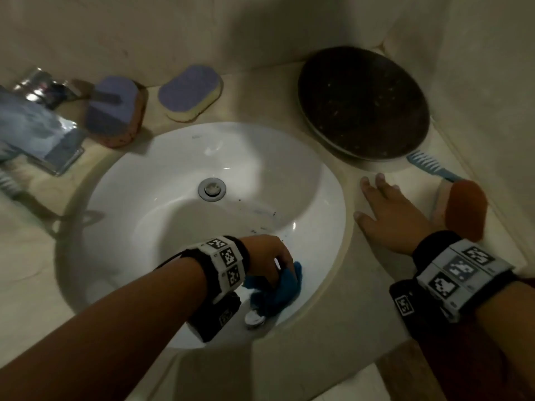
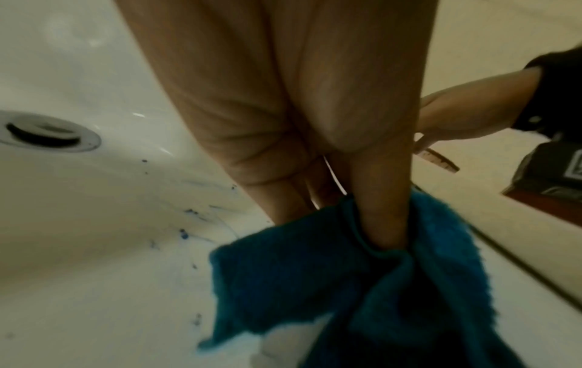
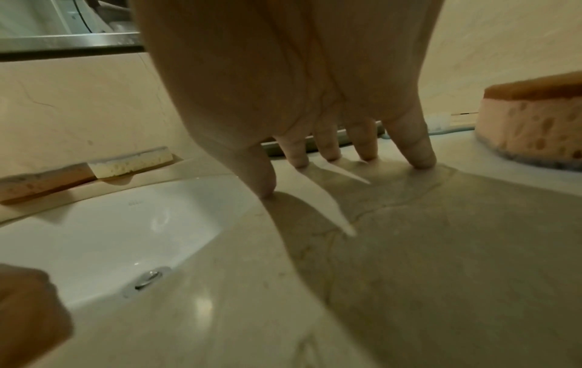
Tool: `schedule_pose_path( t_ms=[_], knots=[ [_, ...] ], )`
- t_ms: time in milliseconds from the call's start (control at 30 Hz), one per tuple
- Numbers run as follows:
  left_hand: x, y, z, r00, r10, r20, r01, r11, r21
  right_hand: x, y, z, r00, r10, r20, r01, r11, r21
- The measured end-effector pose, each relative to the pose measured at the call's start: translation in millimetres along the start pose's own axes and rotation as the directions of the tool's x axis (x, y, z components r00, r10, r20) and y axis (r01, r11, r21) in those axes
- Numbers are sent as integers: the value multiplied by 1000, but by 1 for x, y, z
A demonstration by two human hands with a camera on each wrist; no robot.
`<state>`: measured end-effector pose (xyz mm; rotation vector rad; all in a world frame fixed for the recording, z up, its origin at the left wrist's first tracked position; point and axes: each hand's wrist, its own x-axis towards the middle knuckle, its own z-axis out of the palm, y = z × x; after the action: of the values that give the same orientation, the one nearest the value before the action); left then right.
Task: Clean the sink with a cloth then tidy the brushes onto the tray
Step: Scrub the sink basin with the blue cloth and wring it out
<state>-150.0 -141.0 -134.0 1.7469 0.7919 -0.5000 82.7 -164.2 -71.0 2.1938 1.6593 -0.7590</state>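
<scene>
Our left hand (image 1: pixel 270 260) grips blue cloth (image 1: pixel 282 290) in white sink (image 1: pixel 173 157) | right hand (image 1: pixel 388 215) flat, fingers spread, on worktop (image 1: pixel 333 314)

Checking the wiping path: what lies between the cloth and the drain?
Dark specks on bare white sink, between cloth and drain; clearest in the left wrist view.

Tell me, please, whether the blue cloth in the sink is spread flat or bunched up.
Bunched up. The left hand grips the blue cloth in crumpled folds against the wall of the sink; a loose corner hangs free.
</scene>
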Motion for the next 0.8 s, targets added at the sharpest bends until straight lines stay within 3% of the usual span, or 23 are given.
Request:
schedule_pose_path(
  t_ms=[100, 233, 300, 367, 467, 600, 700, 800],
  knots=[
    [1, -12, -15, 957, -42, -288, 38, 999, -17, 0, -6, -11, 999, -26, -30, 26, 1000, 2],
    [1, -40, -43, 739, -135, -660, 31, 986, -166, 0, -38, -27, 953, -229, -201, 234, 972, 4],
    [2, -51, -55, 654, -237, -718, 113, 970, -217, 7, -61, -31, 906, -367, -212, 381, 924, 27],
    [8, -63, -61, 606, -330, -724, 183, 943, -277, 23, -85, -35, 873, -452, -185, 457, 889, -17],
    [19, -73, -63, 535, -347, -770, 117, 933, -340, 58, -120, -44, 864, -484, -141, 473, 875, -107],
    [38, -82, -59, 600, -362, -713, 172, 929, -326, 102, -147, -46, 872, -473, -123, 437, 867, -240],
    [42, -85, -60, 610, -360, -706, 188, 931, -312, 115, -153, -46, 892, -441, -97, 400, 871, -284],
    [49, -68, -53, 722, -324, -612, 147, 935, -322, 115, -152, -48, 889, -447, -104, 401, 866, -299]
  ],
)
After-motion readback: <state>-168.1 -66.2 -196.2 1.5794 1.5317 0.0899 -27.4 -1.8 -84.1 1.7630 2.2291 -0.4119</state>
